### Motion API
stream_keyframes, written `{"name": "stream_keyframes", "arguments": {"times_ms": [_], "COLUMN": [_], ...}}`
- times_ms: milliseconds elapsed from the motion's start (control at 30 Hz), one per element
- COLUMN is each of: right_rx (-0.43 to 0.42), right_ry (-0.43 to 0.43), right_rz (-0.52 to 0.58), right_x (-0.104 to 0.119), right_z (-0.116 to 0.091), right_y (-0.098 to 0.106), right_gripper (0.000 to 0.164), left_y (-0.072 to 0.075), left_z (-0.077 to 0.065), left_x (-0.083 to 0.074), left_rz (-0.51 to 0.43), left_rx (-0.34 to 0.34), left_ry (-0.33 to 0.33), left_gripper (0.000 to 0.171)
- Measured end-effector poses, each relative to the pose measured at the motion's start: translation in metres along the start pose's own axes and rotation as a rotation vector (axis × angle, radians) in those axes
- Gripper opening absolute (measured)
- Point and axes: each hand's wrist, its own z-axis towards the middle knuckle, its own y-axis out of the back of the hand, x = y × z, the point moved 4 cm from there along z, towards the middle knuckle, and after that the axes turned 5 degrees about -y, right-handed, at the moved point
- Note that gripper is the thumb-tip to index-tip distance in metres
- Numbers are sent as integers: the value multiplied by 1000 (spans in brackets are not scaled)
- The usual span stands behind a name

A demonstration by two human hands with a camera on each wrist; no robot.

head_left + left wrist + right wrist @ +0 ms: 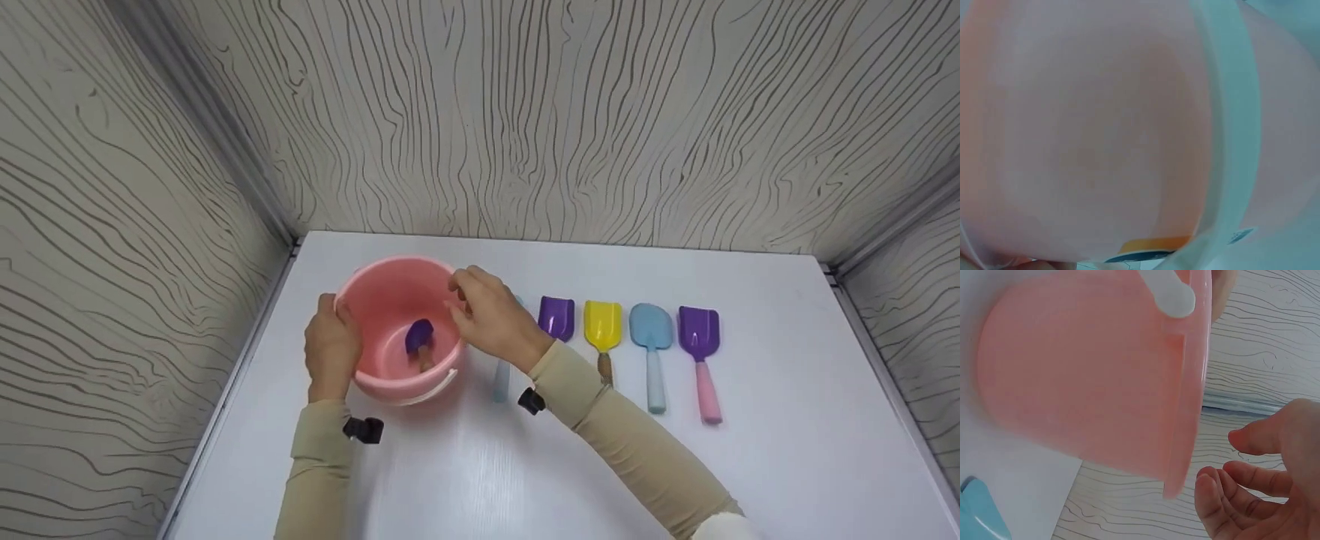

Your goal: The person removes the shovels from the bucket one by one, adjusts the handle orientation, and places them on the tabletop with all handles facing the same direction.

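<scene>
A pink bucket (382,319) stands at the left of the white table, its wall filling most of the left wrist view. My left hand (332,345) grips the left side of the rim. Inside lies a toy shovel (419,335) with a purple blade and brown handle. My right hand (491,311) is at the right of the rim, fingers loosely bent and holding nothing; the right wrist view shows a gap between its fingertips and the rim. Under that hand and forearm, a light blue shovel (502,381) is partly hidden.
Right of the bucket lie a purple shovel (556,318), a yellow shovel (603,324), a light blue shovel (651,326) and a purple shovel with a pink handle (699,334). The bucket's white handle (431,394) hangs at its front. Wood-patterned panels (525,127) enclose the table.
</scene>
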Motion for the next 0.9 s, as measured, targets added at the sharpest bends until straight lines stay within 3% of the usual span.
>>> {"name": "stream_keyframes", "arguments": {"times_ms": [367,633,900], "right_rx": [99,157,183], "right_ry": [20,-36,-126], "right_rz": [-27,-265,-306], "right_x": [15,21,26], "right_z": [12,17,26], "right_y": [-32,-59,-70], "right_gripper": [19,23,20], "left_y": [2,1,0], "left_z": [0,0,0], "left_x": [1,0,-1], "left_rz": [-3,0,-2], "left_rx": [4,-13,-11], "left_ry": [15,2,2], "left_gripper": [40,38,37]}}
